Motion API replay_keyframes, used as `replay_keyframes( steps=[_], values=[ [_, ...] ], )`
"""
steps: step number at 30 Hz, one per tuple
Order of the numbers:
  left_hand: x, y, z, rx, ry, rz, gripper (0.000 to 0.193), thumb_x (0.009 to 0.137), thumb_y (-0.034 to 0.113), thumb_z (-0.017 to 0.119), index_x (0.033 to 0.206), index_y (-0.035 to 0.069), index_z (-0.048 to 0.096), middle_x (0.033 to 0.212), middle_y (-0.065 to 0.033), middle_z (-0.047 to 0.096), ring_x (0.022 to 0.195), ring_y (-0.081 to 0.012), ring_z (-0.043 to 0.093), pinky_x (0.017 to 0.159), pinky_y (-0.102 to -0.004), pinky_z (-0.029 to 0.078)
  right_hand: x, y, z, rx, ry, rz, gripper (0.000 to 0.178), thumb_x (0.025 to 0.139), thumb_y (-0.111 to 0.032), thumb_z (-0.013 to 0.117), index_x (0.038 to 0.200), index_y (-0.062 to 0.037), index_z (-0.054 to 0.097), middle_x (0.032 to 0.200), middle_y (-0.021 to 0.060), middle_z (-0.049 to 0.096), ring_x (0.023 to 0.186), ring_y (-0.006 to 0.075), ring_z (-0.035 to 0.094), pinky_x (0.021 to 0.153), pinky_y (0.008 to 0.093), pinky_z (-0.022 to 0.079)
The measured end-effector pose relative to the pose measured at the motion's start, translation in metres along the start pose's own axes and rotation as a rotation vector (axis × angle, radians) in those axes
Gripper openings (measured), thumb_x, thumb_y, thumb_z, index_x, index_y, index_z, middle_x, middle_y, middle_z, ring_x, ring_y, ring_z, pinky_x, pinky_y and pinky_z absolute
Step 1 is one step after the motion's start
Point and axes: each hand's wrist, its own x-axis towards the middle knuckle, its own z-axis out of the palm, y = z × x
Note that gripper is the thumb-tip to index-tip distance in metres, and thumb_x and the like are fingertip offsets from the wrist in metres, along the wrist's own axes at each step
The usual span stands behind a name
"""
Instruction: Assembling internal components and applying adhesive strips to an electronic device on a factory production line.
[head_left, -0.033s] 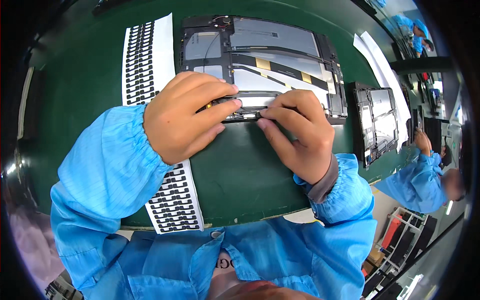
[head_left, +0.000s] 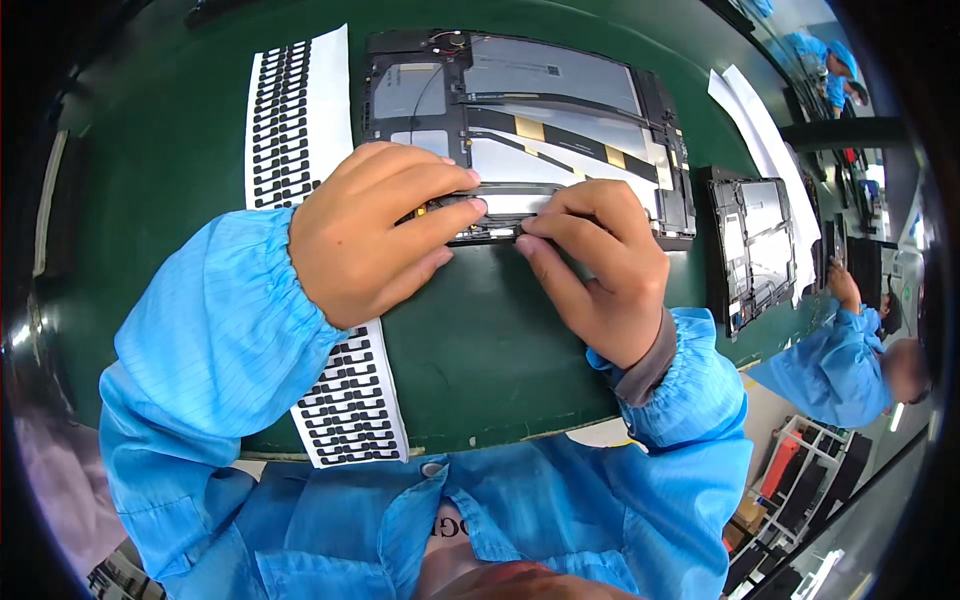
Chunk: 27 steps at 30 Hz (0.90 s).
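Note:
A large opened tablet-like device point(head_left: 555, 75) lies on the green table, showing grey battery panels, black flat cables and gold patches. My left hand point(head_left: 375, 235) rests over its near left part, fingers stretched out and a little apart. The fingertips touch the inner parts by the near edge. At the middle of that edge, my right hand point(head_left: 605, 270) pinches thumb and index finger together. Whatever is between them is too small to make out. Under my left forearm runs a white sheet point(head_left: 392, 395) with rows of small black stickers.
A smaller opened device point(head_left: 735, 250) lies to the right, beside white paper strips point(head_left: 765, 140). The green table point(head_left: 480, 350) ends in front of my body. Another person in blue point(head_left: 830, 375) works at the far right, near a white rack point(head_left: 815, 470).

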Motion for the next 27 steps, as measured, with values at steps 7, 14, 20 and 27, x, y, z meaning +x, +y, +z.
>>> replay_keyframes(
  steps=[7,14,20,27],
  values=[
    [-0.003,-0.001,0.003,-0.03,0.055,0.027,0.044,0.058,0.001,0.066,0.101,0.0,0.056,0.106,-0.0157,0.053,0.096,-0.0319,0.052,0.078,-0.041,0.042,0.007,-0.003,0.009,-0.115,0.021,-0.158,0.019,0.052,0.004,0.063,0.069,0.0006,0.057,0.074,0.0078,0.051,0.068,0.024,0.048,0.06,0.03,0.039],
    [0.001,0.001,0.006,0.021,0.116,0.052,0.035,0.06,0.002,0.067,0.094,-0.002,0.059,0.1,-0.015,0.056,0.092,-0.0306,0.054,0.076,-0.0378,0.044,0.006,-0.007,0.008,-0.25,0.004,-0.259,0.02,0.048,-0.002,0.057,0.067,0.0013,0.054,0.07,0.0071,0.045,0.066,0.0222,0.044,0.059,0.0305,0.038],
    [-0.007,0.01,-0.005,0.125,0.148,-0.033,0.033,0.066,0.012,0.068,0.095,0.0,0.058,0.103,-0.0162,0.054,0.095,-0.0315,0.052,0.08,-0.0388,0.043,-0.016,0.006,-0.033,-0.357,0.218,0.108,0.022,0.064,-0.004,0.065,0.084,0.0,0.057,0.093,0.012,0.054,0.091,0.0295,0.048,0.078,0.0374,0.039],
    [-0.041,-0.001,-0.008,0.201,0.025,-0.336,0.075,0.06,0.026,0.074,0.117,-0.007,0.039,0.119,-0.0254,0.042,0.11,-0.0392,0.04,0.094,-0.0429,0.033,-0.026,0.064,-0.058,-0.073,0.176,0.747,0.05,0.073,-0.018,0.063,0.111,0.01,0.045,0.089,0.0197,0.057,0.08,0.0277,0.056,0.073,0.0337,0.044]
  ],
)
